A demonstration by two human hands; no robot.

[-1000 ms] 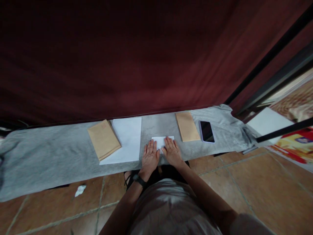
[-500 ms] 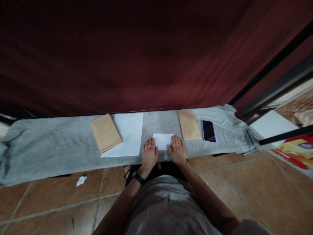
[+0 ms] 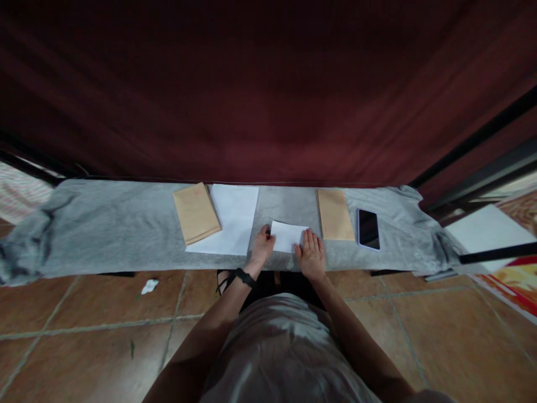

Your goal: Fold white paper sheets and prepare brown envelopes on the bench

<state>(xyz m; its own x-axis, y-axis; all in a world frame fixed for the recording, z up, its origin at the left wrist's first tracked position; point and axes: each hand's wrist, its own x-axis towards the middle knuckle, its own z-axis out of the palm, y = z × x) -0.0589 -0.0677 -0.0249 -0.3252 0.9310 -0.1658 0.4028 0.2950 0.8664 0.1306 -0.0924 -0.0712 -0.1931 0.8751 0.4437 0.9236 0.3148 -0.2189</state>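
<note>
In the head view, a small white paper [image 3: 287, 237] lies on the grey cloth [image 3: 113, 224] between the hands: the left hand [image 3: 262, 245] curls at its left edge, though whether it pinches the paper I cannot tell, while the right hand [image 3: 311, 256] rests flat, fingers extended, over its right end. Right of them lie a kraft envelope [image 3: 335, 215] and a smartphone [image 3: 368, 229]; to the left, kraft envelopes [image 3: 197, 212] overlap a large white sheet [image 3: 238, 215].

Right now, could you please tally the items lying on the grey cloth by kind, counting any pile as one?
Brown packets: 2 (left packet, partly on the large white paper; right packet)
White papers: 2 (the large white paper; the small white paper between the hands)
Phone: 1
Total: 5
</note>
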